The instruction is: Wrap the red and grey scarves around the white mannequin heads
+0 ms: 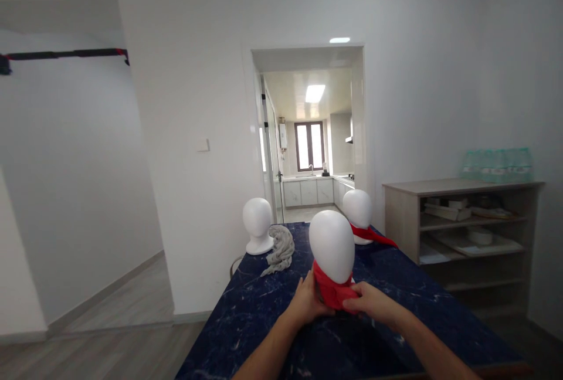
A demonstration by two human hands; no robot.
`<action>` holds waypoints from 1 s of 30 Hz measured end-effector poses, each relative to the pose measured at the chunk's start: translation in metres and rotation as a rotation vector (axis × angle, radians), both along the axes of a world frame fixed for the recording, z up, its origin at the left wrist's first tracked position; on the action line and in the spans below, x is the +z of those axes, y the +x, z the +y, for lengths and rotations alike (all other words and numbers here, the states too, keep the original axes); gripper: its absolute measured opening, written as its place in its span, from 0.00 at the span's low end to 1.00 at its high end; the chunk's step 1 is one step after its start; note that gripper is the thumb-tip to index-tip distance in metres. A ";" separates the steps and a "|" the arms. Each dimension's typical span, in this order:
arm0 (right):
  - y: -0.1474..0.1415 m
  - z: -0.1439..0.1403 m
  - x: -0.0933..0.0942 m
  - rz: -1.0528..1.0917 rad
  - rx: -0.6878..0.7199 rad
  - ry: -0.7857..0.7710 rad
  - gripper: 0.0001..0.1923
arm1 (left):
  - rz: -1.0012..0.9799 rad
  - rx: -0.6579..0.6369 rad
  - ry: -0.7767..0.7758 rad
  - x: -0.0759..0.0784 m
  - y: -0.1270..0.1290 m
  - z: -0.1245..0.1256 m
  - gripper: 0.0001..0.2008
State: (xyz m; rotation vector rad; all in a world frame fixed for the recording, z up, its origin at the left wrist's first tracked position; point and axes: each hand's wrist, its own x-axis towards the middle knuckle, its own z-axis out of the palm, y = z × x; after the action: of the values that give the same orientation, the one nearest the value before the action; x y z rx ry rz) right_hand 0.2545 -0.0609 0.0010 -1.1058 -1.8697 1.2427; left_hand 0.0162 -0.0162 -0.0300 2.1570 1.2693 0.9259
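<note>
I have only one view, from the camera worn on the head. It looks forward and a little down along the dark blue table point(264, 304), from its near end. Both forearms enter from the bottom edge, so the nearest mannequin head point(332, 245) is close. Farther away, the view faces a white wall and an open doorway point(310, 133) to a kitchen.

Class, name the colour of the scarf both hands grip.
Red scarf, seen in the head view.
</note>
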 end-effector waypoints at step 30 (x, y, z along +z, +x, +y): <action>0.100 -0.009 -0.005 -0.126 -0.122 -0.095 0.31 | -0.018 0.021 0.002 -0.007 0.001 0.007 0.73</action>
State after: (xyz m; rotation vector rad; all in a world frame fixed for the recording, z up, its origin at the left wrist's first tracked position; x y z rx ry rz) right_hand 0.3549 -0.0698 -0.0038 -1.3565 -1.8200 1.2276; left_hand 0.0174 -0.0090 -0.0373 2.1357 1.2847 0.9531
